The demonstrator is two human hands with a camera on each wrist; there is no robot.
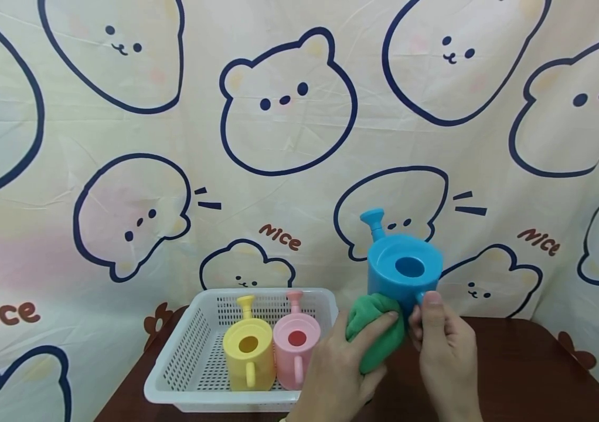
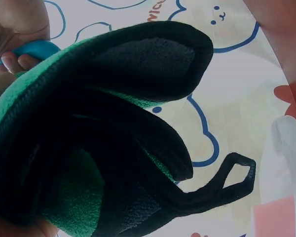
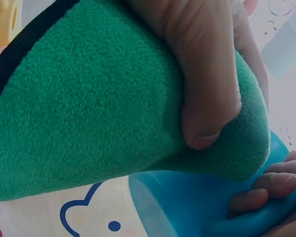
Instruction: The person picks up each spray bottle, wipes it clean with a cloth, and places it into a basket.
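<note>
A blue toy watering can [image 1: 405, 264] is held up above the table, its spout pointing up and to the left. My right hand [image 1: 447, 351] grips it by the handle, thumb on top. My left hand [image 1: 344, 363] holds a green towel [image 1: 375, 331] bunched against the can's lower left side. In the right wrist view the towel [image 3: 89, 98] hangs in folds under the left thumb, in front of the blue can [image 3: 187, 202]. The left wrist view shows the towel's black edging and a hanging loop [image 2: 237, 173].
A white perforated basket [image 1: 183, 351] stands on the dark brown table [image 1: 531, 375], left of my hands. Inside it are a yellow watering can [image 1: 249, 354] and a pink watering can [image 1: 296, 346], side by side. Behind hangs a curtain [image 1: 289, 140] printed with cartoon bears.
</note>
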